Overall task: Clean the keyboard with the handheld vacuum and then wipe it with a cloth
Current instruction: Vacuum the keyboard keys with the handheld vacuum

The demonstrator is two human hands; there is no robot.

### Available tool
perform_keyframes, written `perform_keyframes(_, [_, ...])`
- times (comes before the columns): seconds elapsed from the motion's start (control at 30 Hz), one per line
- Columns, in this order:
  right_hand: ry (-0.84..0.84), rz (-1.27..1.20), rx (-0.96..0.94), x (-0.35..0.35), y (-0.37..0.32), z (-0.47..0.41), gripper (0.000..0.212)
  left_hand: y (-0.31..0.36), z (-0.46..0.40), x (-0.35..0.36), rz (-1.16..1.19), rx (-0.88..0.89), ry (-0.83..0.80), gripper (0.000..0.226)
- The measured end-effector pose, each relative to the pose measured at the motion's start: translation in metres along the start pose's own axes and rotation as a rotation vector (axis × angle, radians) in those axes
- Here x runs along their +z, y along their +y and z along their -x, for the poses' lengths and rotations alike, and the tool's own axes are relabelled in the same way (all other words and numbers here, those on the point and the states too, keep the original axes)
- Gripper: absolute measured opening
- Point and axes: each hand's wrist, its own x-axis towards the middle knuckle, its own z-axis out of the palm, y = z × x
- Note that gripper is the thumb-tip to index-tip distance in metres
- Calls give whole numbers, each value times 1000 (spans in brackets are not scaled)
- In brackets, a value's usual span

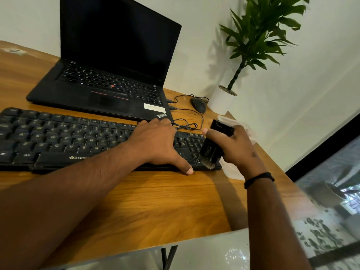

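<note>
While the left hand [155,141] lies flat, fingers spread, holding nothing, on the keys of the keyboard [58,139], the right hand [236,147] is wrapped closed around the black handheld vacuum [216,143]. Its brush tip touches the keyboard's right end, at 3 o'clock from the left hand. A white cloth [233,170] lies on the tabletop [155,201] beneath the right hand. At 12 o'clock sits an open laptop [109,75]; mouse [198,105] and potted plant [222,100] at 1 o'clock.
</note>
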Motion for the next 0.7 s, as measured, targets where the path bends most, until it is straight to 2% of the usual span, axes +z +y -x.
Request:
perform_keyframes(0.07, [52,30,-18,0,2,-3,31,0,0,0,0,0,-4,124])
perform_keyframes(0.17, [-42,-15,41,3,-1,-1,31,1,1,1,13,7,0,122])
perform_keyframes(0.27, [15,-23,-11,4,1,-1,34,0,-1,1,19,-3,1,119])
perform_keyframes(0.33, [-45,-62,32,8,0,2,38,0,-1,2,17,0,10,114])
perform_keyframes(0.43, [30,-7,-72,11,-1,5,31,1,0,-1,16,-1,-17,121])
perform_keyframes(0.53, [-125,-128,16,6,-5,4,28,2,2,-2,17,3,-13,118])
perform_keyframes(0.57, [-95,-90,-8,6,-6,2,29,2,2,-3,17,0,-16,118])
perform_keyframes(0.63, [111,21,-79,11,-2,-4,38,3,0,-4,7,-7,-32,125])
perform_keyframes(0.7, [213,-22,-102,17,-1,-3,37,3,0,-3,-2,-2,-43,128])
